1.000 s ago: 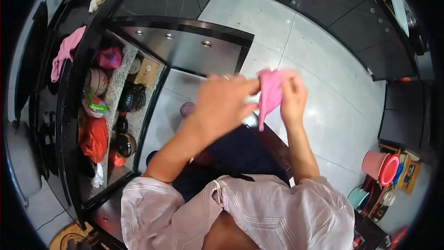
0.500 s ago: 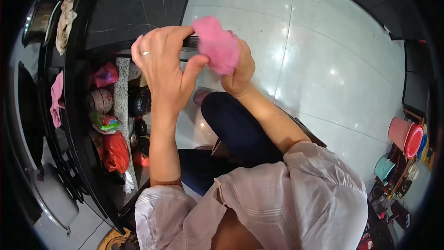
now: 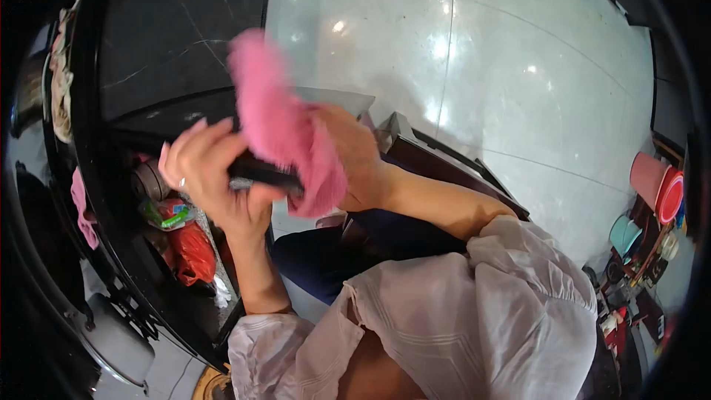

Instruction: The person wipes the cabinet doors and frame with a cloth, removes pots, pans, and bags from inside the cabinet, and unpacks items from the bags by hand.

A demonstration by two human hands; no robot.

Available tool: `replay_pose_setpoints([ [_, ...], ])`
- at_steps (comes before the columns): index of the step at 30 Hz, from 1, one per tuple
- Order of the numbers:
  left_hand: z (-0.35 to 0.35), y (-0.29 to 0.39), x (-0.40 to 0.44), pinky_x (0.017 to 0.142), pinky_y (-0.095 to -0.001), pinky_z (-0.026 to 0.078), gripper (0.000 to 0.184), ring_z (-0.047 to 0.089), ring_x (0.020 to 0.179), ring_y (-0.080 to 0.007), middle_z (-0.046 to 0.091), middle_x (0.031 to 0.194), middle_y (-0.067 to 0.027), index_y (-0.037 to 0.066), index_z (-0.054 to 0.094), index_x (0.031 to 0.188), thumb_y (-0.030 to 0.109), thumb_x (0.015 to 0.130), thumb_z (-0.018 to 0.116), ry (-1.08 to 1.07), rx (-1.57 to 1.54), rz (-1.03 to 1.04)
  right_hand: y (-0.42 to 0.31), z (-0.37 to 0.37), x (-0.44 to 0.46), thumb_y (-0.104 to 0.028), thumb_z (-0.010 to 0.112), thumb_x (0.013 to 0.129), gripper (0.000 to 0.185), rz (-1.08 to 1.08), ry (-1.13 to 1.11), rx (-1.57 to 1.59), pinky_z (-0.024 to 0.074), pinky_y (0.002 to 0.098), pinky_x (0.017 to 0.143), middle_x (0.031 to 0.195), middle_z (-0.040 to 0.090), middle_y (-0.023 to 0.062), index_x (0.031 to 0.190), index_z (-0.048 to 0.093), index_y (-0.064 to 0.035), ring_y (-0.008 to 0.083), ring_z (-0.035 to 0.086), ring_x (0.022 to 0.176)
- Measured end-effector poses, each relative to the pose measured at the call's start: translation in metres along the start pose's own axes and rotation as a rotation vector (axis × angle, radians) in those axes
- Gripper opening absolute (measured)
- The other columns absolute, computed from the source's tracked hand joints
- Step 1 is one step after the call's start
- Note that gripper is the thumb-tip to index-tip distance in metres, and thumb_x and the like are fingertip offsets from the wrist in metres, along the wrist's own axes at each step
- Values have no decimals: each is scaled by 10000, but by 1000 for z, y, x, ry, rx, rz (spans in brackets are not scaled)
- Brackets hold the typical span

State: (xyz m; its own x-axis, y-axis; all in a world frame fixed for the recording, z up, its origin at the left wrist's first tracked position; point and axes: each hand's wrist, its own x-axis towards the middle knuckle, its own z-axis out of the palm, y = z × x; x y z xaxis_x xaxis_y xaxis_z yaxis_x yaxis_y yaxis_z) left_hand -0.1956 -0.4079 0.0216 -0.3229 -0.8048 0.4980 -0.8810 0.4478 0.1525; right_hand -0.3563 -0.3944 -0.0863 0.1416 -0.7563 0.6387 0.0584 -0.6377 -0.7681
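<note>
1. Left of centre in the head view, my left hand (image 3: 204, 167) and my right hand (image 3: 352, 152) work at the same spot, near each other but apart. The pink cloth (image 3: 278, 126) lies between them, bunched and blurred by motion, its upper end flopping away from my body.

2. Same view, right side: my right hand is closed around the cloth from its outer side, with some of its fingers hidden by the folds.

3. Same view, left side: my left hand, a ring on one finger, has its fingers on one side and its thumb on the other side of a dark bar (image 3: 259, 172), which looks like the edge of an open cabinet door. Blur hides the contact, so I cannot tell whether I grip it. The bar's near end meets the cloth.

4. Around them: a red plastic bag (image 3: 194, 252) sits in the open cabinet beside my left forearm, and another cloth (image 3: 83, 211) hangs at the cabinet's outer side. Pale floor tiles (image 3: 533, 111) spread to the right.

5. My judgement: the step in hand is passing the cloth over the bar. A next stroke calls for folds snug around both faces, a steadied bar, and left fingers clear of the cloth's path.
</note>
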Motion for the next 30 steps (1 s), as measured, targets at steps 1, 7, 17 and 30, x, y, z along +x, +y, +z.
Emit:
replay_pose_setpoints([
  [1,0,-3,-8,1032,-487,263,817,553,1059,-287,599,1007,-55,126,649,980,861,725,399,10,-33,-23,8,0,-3,-253,628,848,554,17,-38,66,335,502,1065,1406,467,191,1328,481,-18,396,435,1293],
  [7,-4,-10,-15,988,-494,366,875,566,1021,-333,635,1003,-143,60,593,900,873,778,293,-11,36,74,47,-12,-55,-276,616,895,582,716,-95,496,237,468,1141,1470,404,180,1386,434,-21,364,370,1361],
  [17,-25,-43,-17,1111,-603,263,196,531,1193,-389,574,1161,-135,147,535,1058,254,895,562,-127,-85,322,155,-10,-113,-171,410,979,355,876,-784,-254,346,443,1067,1249,536,231,1229,524,52,410,452,1222],
  [30,-59,-51,-20,1145,-610,236,396,416,1326,-378,500,1316,-125,278,427,1290,482,990,268,-310,20,282,309,12,-167,-317,417,943,435,1578,-703,-224,522,492,772,968,682,249,996,669,34,375,680,905],
])
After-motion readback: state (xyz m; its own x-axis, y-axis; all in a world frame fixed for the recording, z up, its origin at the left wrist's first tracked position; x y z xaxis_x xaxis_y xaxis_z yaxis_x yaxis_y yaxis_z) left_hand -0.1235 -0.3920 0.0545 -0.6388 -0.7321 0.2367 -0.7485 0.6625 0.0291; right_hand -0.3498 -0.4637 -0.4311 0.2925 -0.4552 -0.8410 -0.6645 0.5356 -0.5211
